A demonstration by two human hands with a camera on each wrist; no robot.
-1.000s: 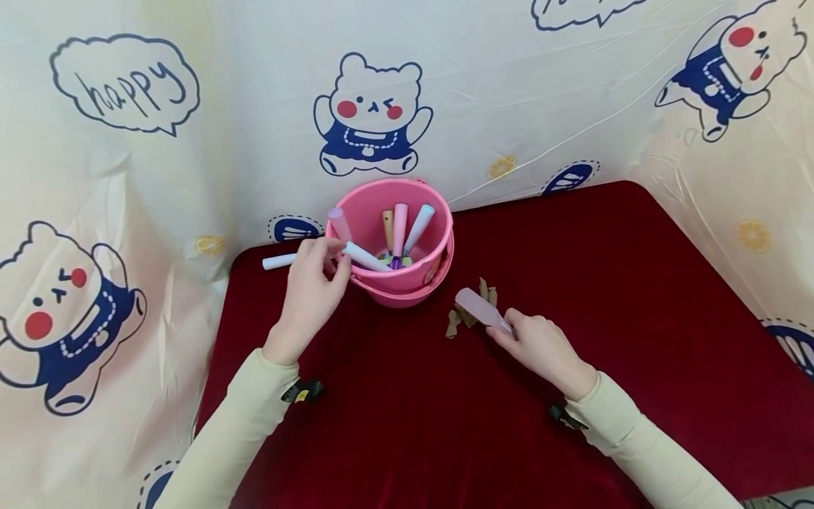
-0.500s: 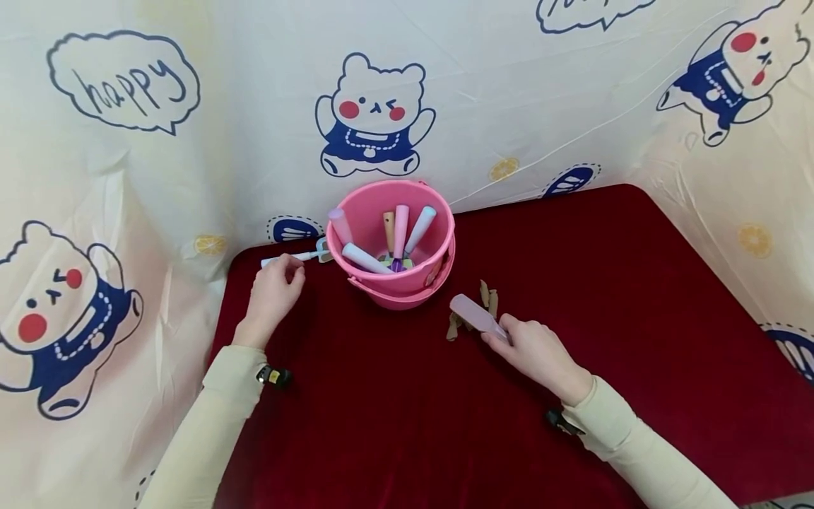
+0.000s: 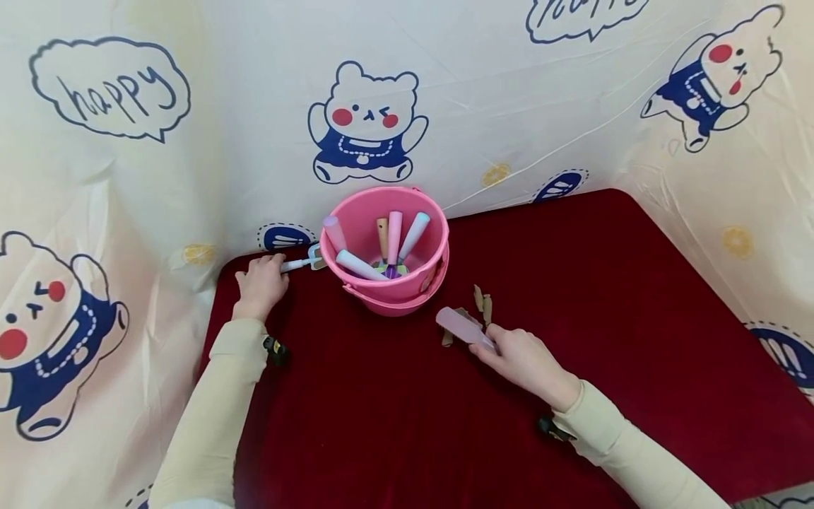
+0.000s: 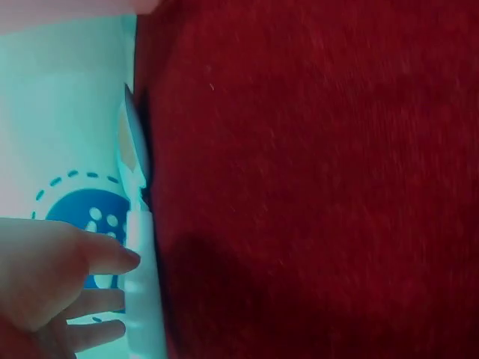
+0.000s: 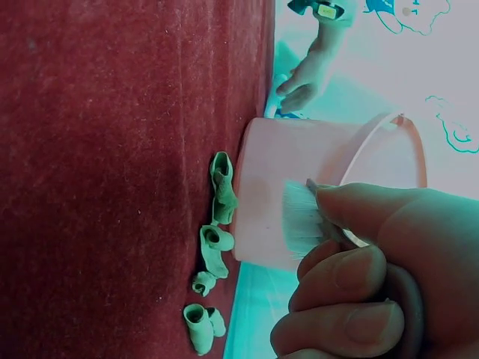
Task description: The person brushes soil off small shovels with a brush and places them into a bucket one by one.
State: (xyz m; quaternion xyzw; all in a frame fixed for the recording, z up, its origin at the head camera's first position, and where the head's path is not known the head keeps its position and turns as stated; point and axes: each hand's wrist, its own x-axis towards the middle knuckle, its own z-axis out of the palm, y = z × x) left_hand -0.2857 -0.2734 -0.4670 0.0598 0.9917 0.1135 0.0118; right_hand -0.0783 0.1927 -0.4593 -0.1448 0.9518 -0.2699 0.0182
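At the left of the table my left hand [image 3: 259,286] is over a light-blue-handled tool [image 4: 146,292] with a flat head, lying beside the bucket. In the left wrist view my thumb overlaps the near side of its handle, with other fingertips at the far edge. My right hand [image 3: 524,360] grips a lavender brush [image 3: 463,326], whose pale bristles [image 5: 299,217] show in the right wrist view. Below the brush, several brown rolled-up pieces [image 5: 213,247] lie on the table; they look green in the right wrist view.
A pink bucket [image 3: 381,304] stands at the back middle, its handle hanging at the front. Several tools with lavender, blue, pink and wooden handles [image 3: 395,237] lean inside it. Red cloth [image 3: 394,424] covers the table, with a printed curtain [image 3: 267,141] behind and along the sides.
My left hand has moved from the bucket's left rim, leftward and down to the light-blue-handled tool. My right hand keeps the brush over the brown pieces, with a slight shift.
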